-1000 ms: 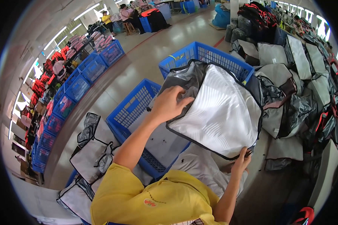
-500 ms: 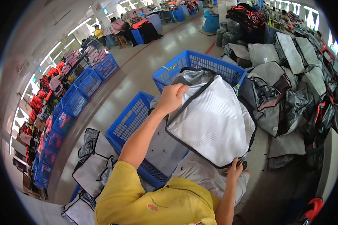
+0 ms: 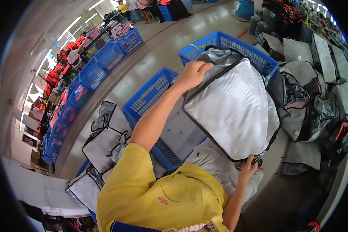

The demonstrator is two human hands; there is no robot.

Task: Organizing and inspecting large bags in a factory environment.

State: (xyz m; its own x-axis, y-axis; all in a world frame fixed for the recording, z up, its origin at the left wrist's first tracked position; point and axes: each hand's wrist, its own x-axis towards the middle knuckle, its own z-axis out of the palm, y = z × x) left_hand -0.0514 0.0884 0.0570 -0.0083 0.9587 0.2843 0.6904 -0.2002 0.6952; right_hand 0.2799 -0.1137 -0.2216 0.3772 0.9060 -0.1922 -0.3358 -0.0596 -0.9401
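- Gripping the upper edge of the silver insulated bag panel (image 3: pixel 232 110), your left hand (image 3: pixel 193 73) is closed over its black-trimmed rim at 12 o'clock.
- Your right hand (image 3: pixel 249 168) pinches the panel's lower corner at 5 o'clock, fingers closed.
- That panel hangs tilted between both hands, above a blue plastic crate (image 3: pixel 150 96).
- Finished grey bags (image 3: pixel 301 104) are piled at 3 o'clock, just beside it.

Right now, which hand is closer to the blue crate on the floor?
Left. The left hand grips the silver bag's top edge right above the blue crate; the right hand holds its bottom corner, farther away.
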